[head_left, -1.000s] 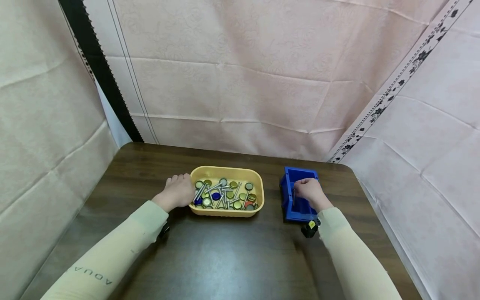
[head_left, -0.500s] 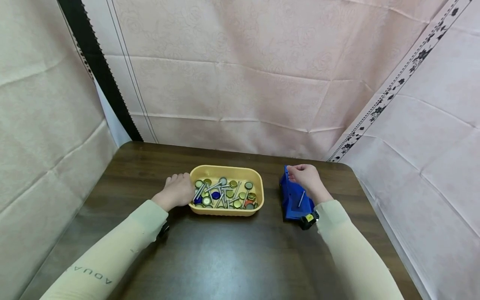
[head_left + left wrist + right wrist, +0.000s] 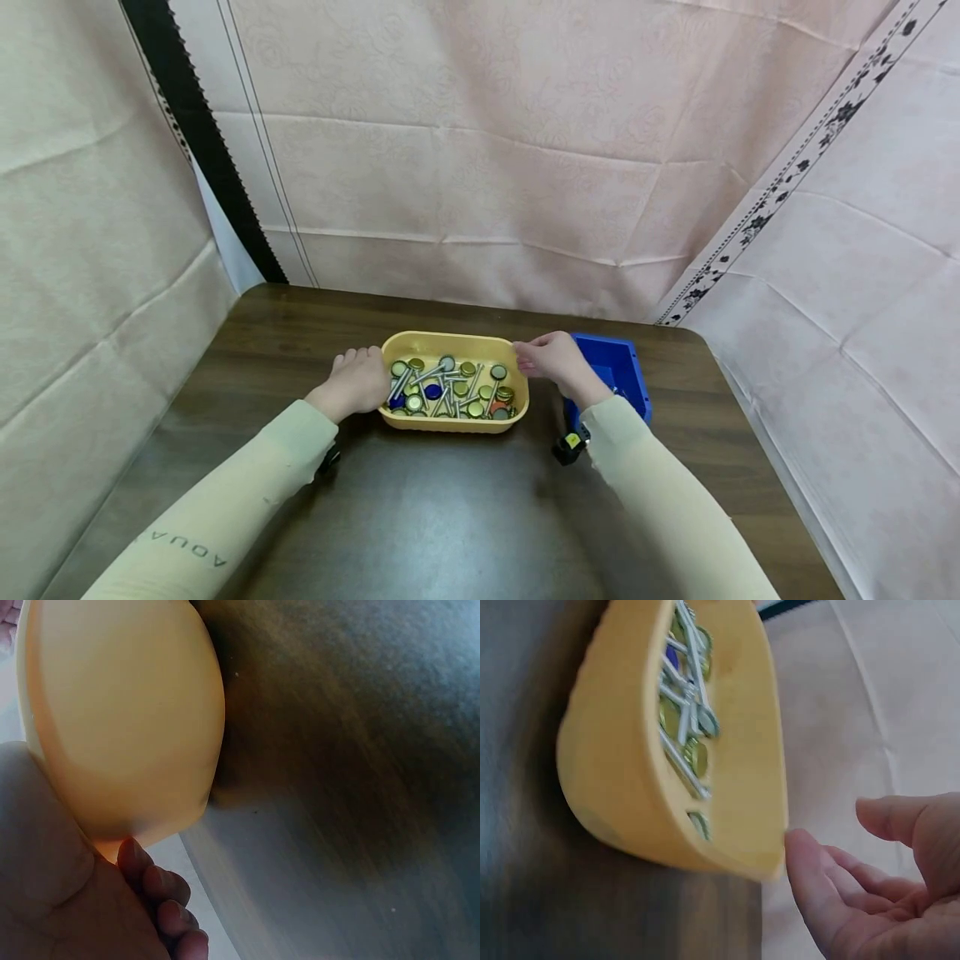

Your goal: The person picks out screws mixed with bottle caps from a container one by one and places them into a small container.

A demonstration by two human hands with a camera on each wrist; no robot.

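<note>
In the head view a yellow plastic tub (image 3: 450, 425) holds a mix of metal bottle caps (image 3: 498, 372) and long silver nails or bolts (image 3: 693, 656). My left hand (image 3: 358, 381) grips the tub's left end, its fingertips (image 3: 166, 883) curled at the rim in the left wrist view. At the tub's right end is my right hand (image 3: 555, 364), holding nothing. Its thumb and index finger stand apart in the right wrist view, with the index fingertip (image 3: 801, 844) right at the rim. Behind this hand sits a blue bin (image 3: 636, 375), partly hidden by the wrist and sleeve.
Both containers stand on a dark wooden table (image 3: 420, 517), near its far edge. A pale cloth (image 3: 480, 167) hangs behind the table and at the sides. A small black wrist camera (image 3: 572, 446) sits under the right sleeve.
My right hand has come up out of the blue bin, leaving a silver nail or bolt there, and moved left to the yellow tub's rim. The left hand has stayed put.
</note>
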